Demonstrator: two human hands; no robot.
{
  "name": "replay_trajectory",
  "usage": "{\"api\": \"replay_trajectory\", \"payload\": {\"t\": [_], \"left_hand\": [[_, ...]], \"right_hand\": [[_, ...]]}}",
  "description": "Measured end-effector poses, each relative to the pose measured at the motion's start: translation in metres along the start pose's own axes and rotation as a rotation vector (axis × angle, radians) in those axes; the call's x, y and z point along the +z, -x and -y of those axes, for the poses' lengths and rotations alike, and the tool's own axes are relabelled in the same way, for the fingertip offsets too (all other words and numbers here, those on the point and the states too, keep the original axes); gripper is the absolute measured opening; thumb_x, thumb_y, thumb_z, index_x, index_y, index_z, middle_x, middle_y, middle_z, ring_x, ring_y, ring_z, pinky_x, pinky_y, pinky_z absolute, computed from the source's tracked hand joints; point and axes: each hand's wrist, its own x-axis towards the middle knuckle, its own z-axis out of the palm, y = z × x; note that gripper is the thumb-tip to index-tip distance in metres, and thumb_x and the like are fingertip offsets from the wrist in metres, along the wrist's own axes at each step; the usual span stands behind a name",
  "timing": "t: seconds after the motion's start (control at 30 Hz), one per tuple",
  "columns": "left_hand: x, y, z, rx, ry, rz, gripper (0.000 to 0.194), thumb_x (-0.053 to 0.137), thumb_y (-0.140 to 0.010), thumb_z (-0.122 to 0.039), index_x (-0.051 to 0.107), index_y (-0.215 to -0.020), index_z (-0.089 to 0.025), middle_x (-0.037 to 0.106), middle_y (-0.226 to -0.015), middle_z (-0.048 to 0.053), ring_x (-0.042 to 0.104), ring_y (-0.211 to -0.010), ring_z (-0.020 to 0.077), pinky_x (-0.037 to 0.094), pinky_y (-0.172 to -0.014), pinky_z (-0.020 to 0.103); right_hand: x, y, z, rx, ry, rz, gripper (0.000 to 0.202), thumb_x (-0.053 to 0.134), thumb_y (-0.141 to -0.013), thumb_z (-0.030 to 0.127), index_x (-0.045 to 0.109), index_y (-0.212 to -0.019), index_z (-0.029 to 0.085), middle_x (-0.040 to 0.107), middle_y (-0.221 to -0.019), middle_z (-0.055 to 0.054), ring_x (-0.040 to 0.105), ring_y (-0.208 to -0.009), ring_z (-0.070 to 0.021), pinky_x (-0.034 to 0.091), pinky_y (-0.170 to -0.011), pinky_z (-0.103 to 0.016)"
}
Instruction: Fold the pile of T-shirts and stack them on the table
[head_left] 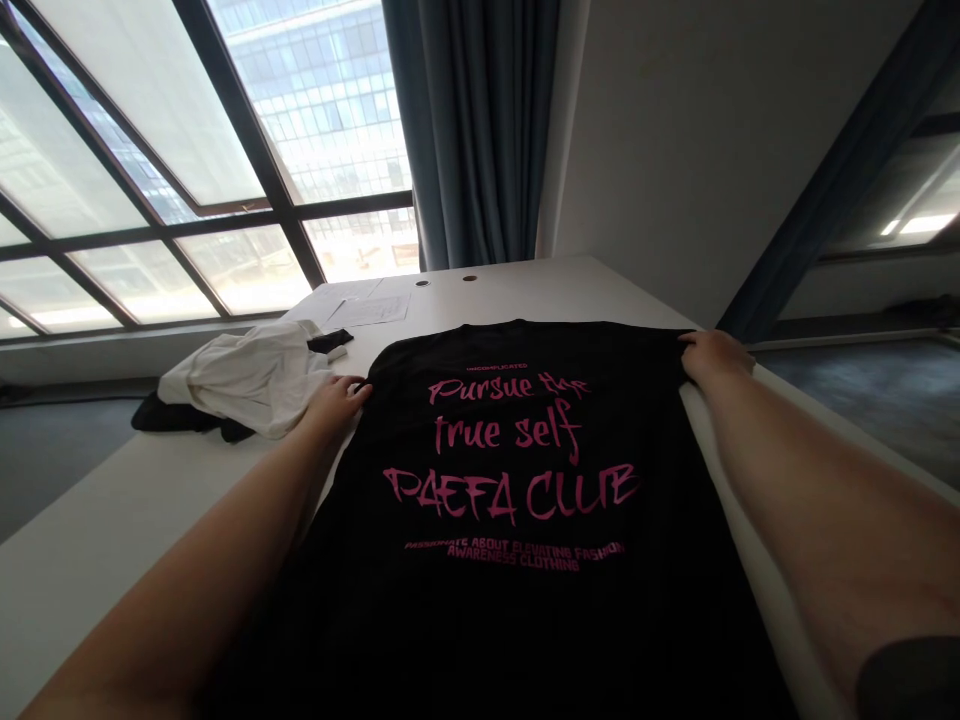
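Observation:
A black T-shirt (487,620) with pink lettering lies spread out before me, its printed side up and its collar end away from me. At its far left edge, my left hand (345,400) is closed, pinching the cloth near the shoulder. My right hand (716,358) grips the far right corner of the shirt between thumb and fingers. The cloth hangs fairly flat between the two hands, and its near end runs out of the bottom of the view.
Under the shirt is a white table (112,540). To the left lies a heap of white clothing (236,375) with black pieces by it. Sheets of paper (373,309) rest farther back, near two dark round holes in the tabletop. Behind are windows and a blue curtain (480,130).

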Motion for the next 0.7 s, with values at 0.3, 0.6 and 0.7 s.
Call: {"api": "replay_trajectory", "payload": {"t": [0.3,0.6,0.7], "left_hand": [[-0.001,-0.012,-0.007,-0.15,0.877,0.166,0.027,0.063,-0.092,-0.052,0.056,-0.096,-0.027,0.063,-0.08,-0.003,0.061,-0.058,0.0143,0.054,-0.058,0.027],[-0.001,-0.031,-0.006,-0.265,1.256,0.226,0.024,0.078,-0.084,-0.036,0.059,-0.079,-0.021,0.069,-0.08,0.003,0.069,-0.07,0.0182,0.06,-0.063,0.031],[0.007,-0.038,-0.006,-0.166,1.09,-0.026,0.024,0.08,-0.076,-0.028,0.057,-0.076,-0.021,0.066,-0.081,0.001,0.066,-0.073,0.0159,0.058,-0.068,0.027]], "right_hand": [[-0.006,0.005,0.006,0.148,-0.052,-0.032,0.048,0.04,-0.104,0.026,0.07,-0.142,0.024,0.059,-0.151,-0.018,0.057,-0.129,-0.0347,0.045,-0.098,-0.048],[-0.009,0.01,0.013,0.029,-0.019,-0.08,0.048,0.04,-0.105,0.024,0.072,-0.14,0.016,0.066,-0.139,-0.02,0.061,-0.121,-0.029,0.044,-0.098,-0.037],[-0.01,0.01,0.014,0.001,-0.006,-0.085,0.047,0.042,-0.104,0.023,0.073,-0.138,0.014,0.068,-0.135,-0.021,0.062,-0.119,-0.0297,0.044,-0.099,-0.037]]}}
